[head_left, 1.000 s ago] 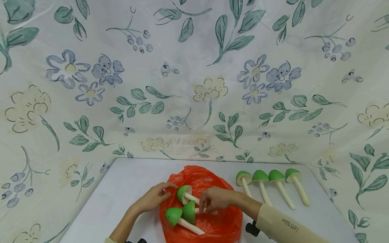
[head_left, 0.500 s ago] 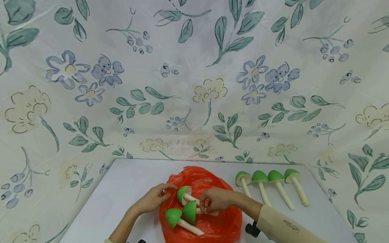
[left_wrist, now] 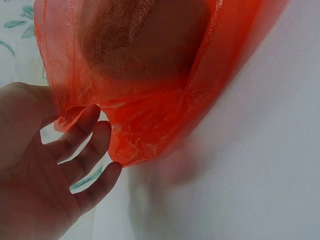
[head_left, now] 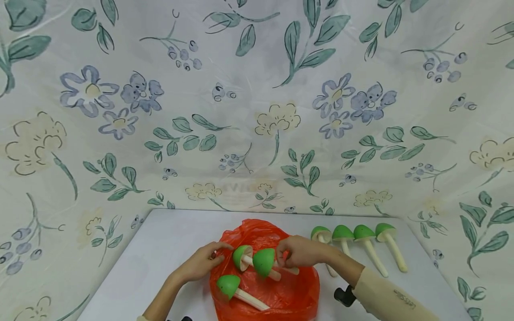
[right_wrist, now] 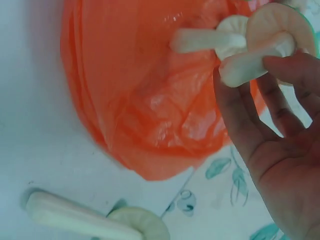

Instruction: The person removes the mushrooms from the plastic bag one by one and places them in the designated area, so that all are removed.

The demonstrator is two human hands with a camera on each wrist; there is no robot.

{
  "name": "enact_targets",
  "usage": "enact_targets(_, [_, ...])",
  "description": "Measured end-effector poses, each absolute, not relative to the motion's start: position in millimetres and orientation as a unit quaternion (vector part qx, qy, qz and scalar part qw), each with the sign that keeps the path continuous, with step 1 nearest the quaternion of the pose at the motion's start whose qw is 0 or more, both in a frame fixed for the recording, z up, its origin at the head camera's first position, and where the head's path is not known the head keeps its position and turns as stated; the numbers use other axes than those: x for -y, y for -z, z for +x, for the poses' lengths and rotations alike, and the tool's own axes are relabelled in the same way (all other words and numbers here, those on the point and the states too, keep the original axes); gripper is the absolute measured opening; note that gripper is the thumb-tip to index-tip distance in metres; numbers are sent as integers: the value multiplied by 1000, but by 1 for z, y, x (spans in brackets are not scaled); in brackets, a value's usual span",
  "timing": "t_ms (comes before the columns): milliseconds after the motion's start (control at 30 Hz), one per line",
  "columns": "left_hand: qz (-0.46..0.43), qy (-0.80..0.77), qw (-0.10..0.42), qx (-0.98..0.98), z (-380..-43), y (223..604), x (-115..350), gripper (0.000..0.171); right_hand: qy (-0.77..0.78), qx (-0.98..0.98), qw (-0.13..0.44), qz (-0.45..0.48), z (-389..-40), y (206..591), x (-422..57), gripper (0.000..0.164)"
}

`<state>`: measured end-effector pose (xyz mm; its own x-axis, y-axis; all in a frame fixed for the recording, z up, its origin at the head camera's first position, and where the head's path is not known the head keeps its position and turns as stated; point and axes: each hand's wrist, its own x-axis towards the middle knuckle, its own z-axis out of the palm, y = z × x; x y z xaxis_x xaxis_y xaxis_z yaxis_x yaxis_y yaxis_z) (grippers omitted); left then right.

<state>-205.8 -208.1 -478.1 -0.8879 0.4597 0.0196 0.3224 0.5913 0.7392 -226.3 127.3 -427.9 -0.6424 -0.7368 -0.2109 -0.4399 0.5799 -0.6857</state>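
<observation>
Green dome-capped mushroom with a pale stem (head_left: 264, 263): 1, held over the red crinkled plastic bag (head_left: 295, 298), stem pinched between my right hand's (head_left: 296, 251) thumb and fingers. Best handled by the stem, cap clear of the film, rim steadied. My left hand (head_left: 199, 264): fingers at the rim; whether they pinch it, I cannot tell. Matching mushrooms in the bag (head_left: 228, 286): 2. Mushrooms in a row (head_left: 364, 233), right side of the white table (head_left: 168, 234): 4. Bags: 1. Mushrooms in view: 7.

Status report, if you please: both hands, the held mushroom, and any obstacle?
Left hand holding rim of red bag. Right hand pinching green-capped mushroom by its stem, at bag's opening. It overlaps another mushroom in head view; nothing visibly blocking right hand.
</observation>
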Motion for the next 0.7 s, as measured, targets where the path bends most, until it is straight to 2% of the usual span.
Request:
enact_targets(300, [221,-399,86,-886,-207,480,209,28,342,-847,258,-315,-229,423,-151,17])
enact_targets(700, [217,-393,88,-889,-209,482,209,29,382,-848,240,-279,-233,427,-187,15])
